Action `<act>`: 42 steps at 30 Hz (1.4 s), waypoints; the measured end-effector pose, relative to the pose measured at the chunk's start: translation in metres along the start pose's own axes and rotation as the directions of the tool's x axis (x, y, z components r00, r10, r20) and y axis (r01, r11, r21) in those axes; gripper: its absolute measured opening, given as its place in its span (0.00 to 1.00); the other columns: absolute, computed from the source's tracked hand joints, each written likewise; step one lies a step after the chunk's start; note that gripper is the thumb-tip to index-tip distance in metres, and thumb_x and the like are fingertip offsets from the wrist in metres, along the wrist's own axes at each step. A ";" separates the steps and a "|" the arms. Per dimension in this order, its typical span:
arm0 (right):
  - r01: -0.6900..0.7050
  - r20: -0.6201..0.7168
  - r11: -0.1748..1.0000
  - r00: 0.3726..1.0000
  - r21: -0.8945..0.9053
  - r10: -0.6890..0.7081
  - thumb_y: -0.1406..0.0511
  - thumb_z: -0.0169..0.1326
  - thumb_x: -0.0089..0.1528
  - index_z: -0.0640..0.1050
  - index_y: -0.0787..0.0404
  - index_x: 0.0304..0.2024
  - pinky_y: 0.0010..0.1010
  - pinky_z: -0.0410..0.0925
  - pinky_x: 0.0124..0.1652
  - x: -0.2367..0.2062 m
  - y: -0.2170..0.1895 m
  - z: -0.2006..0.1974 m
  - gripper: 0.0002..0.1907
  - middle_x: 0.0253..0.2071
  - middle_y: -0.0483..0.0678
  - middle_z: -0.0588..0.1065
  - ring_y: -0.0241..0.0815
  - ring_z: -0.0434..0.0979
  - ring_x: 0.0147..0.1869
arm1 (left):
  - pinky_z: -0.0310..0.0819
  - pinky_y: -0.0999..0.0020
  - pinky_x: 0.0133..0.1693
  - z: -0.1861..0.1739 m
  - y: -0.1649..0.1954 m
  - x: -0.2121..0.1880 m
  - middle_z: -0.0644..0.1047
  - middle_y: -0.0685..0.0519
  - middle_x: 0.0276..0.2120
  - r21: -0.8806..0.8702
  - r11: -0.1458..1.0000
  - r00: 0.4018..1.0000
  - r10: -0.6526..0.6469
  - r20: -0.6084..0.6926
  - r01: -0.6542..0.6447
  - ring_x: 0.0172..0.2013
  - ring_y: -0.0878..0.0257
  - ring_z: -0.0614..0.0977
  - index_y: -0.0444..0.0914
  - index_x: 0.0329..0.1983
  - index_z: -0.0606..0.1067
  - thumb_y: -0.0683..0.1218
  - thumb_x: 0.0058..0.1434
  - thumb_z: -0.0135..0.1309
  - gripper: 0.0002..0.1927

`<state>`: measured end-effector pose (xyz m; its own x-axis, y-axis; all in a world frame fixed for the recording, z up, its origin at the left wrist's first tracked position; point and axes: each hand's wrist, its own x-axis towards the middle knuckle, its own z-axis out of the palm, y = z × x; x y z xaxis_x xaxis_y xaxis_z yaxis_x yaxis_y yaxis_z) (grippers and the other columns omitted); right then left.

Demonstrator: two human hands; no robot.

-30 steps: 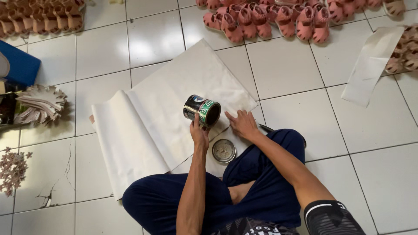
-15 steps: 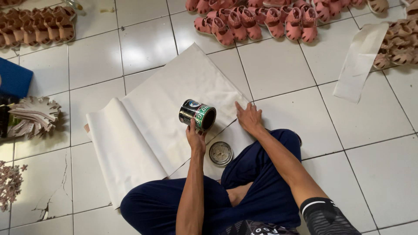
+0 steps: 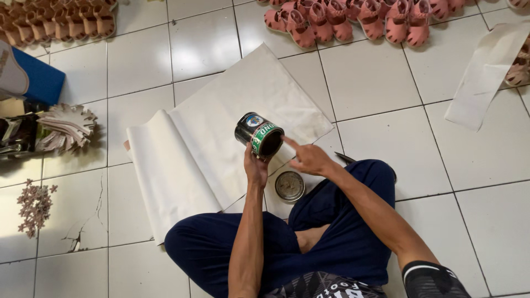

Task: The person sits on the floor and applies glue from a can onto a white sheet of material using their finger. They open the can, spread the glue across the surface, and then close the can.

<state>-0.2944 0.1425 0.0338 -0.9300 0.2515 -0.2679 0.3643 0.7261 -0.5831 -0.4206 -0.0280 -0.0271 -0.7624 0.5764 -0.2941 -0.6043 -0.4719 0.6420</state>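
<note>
From the head view we see the left hand (image 3: 255,165) clasping the open black tin (image 3: 259,135), tilted above the white paper (image 3: 221,138). The right hand (image 3: 309,159), fingers loose, now points at its rim, lifted off the paper.

A small black tin (image 3: 259,136) with a green label band is open and tilted on its side, mouth toward the lower right, held up above white paper on the floor.
</note>
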 end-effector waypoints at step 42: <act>-0.256 -0.294 0.880 0.945 -0.399 0.142 0.55 0.50 0.66 0.60 0.50 0.75 0.53 0.69 0.38 -0.003 0.027 0.068 0.36 0.47 0.63 0.71 0.60 0.72 0.47 | 0.76 0.49 0.53 -0.035 -0.013 -0.002 0.69 0.43 0.60 0.047 0.992 0.963 0.126 -0.240 -0.118 0.58 0.50 0.74 0.35 0.69 0.56 0.57 0.64 0.57 0.39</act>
<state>-0.2786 0.1175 -0.0335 -0.8414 0.5289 -0.1111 0.5401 0.8301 -0.1386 -0.4195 -0.0464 -0.0597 -0.8657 0.3351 -0.3719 -0.4983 -0.5049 0.7049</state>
